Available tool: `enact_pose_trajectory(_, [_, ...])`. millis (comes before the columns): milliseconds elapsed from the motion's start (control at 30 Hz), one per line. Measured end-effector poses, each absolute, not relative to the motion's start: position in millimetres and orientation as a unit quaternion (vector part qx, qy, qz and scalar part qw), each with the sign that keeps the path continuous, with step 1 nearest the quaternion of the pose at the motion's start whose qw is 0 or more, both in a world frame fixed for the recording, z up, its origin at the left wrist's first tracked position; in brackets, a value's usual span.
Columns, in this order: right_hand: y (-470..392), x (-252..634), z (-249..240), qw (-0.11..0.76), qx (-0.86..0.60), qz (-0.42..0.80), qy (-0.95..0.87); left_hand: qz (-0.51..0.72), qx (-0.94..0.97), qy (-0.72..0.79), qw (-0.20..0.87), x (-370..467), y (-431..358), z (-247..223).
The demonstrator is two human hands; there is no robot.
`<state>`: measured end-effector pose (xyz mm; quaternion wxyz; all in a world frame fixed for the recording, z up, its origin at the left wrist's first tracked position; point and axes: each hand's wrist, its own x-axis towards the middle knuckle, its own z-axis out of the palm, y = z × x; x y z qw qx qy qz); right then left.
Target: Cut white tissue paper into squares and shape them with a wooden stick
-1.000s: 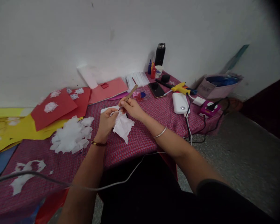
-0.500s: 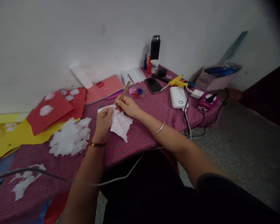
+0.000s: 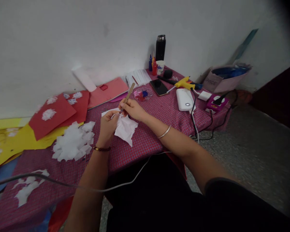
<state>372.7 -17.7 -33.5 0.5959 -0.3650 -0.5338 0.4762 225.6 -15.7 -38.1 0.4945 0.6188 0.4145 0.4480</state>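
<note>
My right hand [image 3: 132,109] grips a slim, flat tool with a tan handle [image 3: 130,91], tilted up toward the wall. Its lower end points down at the fingertips of my left hand [image 3: 107,127], which pinch a thin white piece [image 3: 114,115]; its exact kind is too small to make out. Both hands meet over the tabletop, almost touching. Under them lies a crumpled white tissue [image 3: 126,129], its corner hanging toward the front edge. A white sheet shows partly behind my left hand. Left of that hand is a pile of torn white tissue pieces [image 3: 73,141].
Red cards [image 3: 62,111] with white tufts lie on yellow paper at left. A paint palette [image 3: 143,93], phone [image 3: 159,87], yellow glue gun [image 3: 185,83], white power bank [image 3: 185,100] and black bottle [image 3: 160,48] stand behind and right. A white cable [image 3: 135,178] crosses before me.
The white piece between my left fingers now shows more plainly, at the tool's lower end. Both hands have otherwise stayed nearly in place, and the view has shifted slightly.
</note>
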Motion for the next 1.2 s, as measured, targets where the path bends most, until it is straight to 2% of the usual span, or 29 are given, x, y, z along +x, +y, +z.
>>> enact_pose_trajectory(233, [-16.1,376.8,-33.9,0.632,-0.350,0.491,-0.487,0.445,0.611,0.425,0.497,225.5,-13.5,-38.0])
enact_pose_trajectory(667, [-16.9,372.0,-35.9,0.612,-0.356,0.498,-0.501,0.451,0.585,0.382,0.555,226.6,-13.5,-40.9])
enact_pose_trajectory(1200, [-18.0,371.7,-36.6,0.610,-0.364,0.458,-0.534,0.452,0.581,0.416,0.534,226.1,-13.4,-42.3])
